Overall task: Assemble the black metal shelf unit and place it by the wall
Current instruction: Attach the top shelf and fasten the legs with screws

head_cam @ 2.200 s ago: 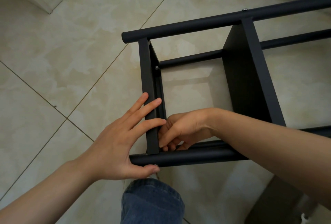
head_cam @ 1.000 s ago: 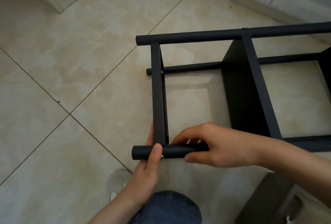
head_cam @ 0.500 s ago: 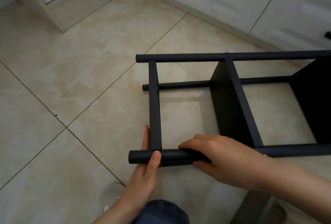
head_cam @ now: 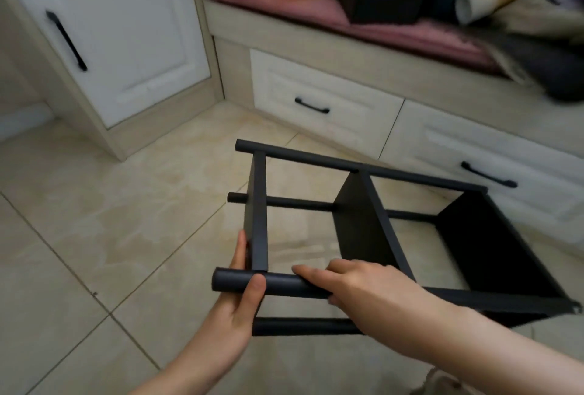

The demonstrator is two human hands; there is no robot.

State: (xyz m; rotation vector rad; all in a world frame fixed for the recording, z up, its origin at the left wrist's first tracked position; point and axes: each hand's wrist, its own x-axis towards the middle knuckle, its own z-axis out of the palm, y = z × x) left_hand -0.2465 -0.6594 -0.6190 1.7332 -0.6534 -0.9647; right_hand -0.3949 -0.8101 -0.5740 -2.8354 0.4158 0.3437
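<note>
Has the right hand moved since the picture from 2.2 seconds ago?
Yes. The right hand came out from inside the shelf unit, beside the end crossbar, and now grips the near tube from above.

Black metal shelf unit [head_cam: 363, 230] lies sideways, three-shelved.

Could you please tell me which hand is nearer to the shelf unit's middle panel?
Right. The right hand grips the near tube just left of the middle panel; the left hand holds that tube's left end, beyond the right hand.
</note>
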